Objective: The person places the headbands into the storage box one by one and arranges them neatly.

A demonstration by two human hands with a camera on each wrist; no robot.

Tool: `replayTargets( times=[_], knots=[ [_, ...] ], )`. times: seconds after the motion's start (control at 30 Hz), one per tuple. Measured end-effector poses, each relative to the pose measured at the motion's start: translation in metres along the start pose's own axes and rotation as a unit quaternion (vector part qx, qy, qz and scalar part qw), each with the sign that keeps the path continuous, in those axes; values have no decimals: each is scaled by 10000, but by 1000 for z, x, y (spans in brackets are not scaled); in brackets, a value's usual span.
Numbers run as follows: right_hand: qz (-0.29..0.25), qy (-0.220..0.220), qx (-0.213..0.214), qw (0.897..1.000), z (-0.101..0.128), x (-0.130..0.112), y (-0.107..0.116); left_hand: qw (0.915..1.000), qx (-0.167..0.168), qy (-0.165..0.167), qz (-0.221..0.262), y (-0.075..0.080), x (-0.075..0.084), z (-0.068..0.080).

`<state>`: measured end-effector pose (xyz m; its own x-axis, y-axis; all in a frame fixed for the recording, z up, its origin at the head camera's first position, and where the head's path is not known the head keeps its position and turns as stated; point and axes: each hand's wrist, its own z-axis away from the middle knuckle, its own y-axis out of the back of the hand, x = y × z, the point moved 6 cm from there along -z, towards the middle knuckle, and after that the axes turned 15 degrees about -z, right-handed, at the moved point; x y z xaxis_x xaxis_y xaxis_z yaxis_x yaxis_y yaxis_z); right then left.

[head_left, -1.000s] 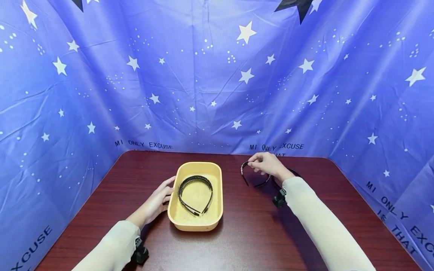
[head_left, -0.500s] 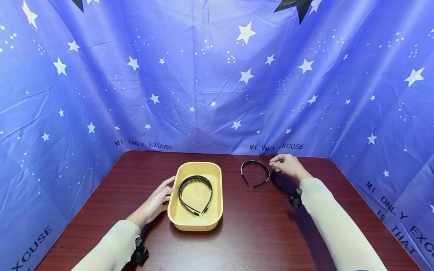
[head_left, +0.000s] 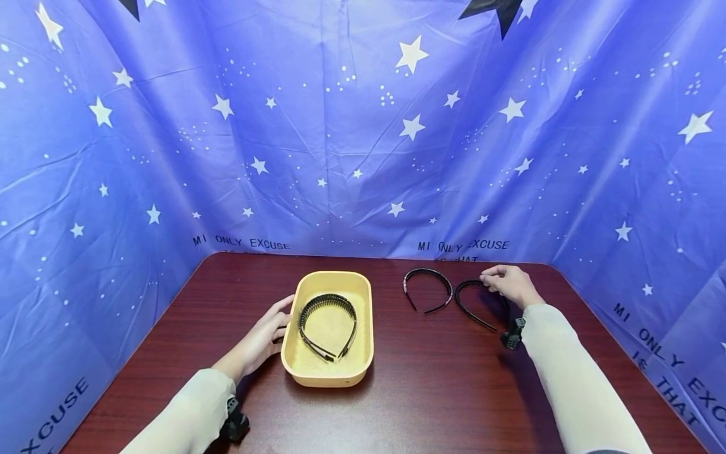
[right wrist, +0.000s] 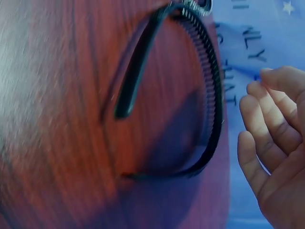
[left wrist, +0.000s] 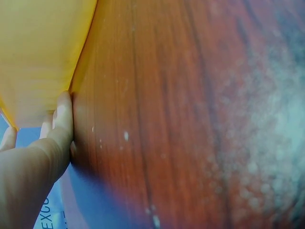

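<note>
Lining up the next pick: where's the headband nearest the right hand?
In the head view, the headband lies on the table's far right, just right of the second loose headband, beside the right hand.

Wooden table [head_left: 408,403] bears tray [head_left: 299,372], two headbands [head_left: 428,272].

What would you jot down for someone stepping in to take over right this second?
Left hand: open, resting against the yellow tray's left side.
Right hand: loosely open, reaching at the right headband on the table; no grip yet.
Done: one toothed headband lies in the tray.
Left: the middle headband and the right one lie side by side on the table.
</note>
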<state>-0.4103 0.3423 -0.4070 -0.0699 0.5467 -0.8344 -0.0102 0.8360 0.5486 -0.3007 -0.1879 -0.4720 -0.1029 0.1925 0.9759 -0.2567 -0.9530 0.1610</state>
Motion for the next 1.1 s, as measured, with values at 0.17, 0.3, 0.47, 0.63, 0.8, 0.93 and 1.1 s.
replayTargets(
  times=[0.17,0.3,0.47,0.63,0.8,0.93,1.1],
  knots=[
    [268,-56,393,9989,4,18,9,10000,17,4,0,0,-1,0],
    [356,-151,559,9977,8,28,12,10000,12,-35,-52,1,-1,1],
    [-109,-498,579,9970,13,40,9,10000,43,-40,-67,1,-1,1],
    [-800,-967,403,9913,17,52,2,10000,80,13,-25,0,-2,-1],
    [-929,-934,205,9911,17,58,-2,9999,112,17,-37,-1,-2,0],
    [-887,-814,215,9925,18,61,-4,9999,90,15,-54,-1,-2,0],
    [-824,-737,318,9934,19,65,-5,10000,61,33,-47,0,-1,0]
  ],
)
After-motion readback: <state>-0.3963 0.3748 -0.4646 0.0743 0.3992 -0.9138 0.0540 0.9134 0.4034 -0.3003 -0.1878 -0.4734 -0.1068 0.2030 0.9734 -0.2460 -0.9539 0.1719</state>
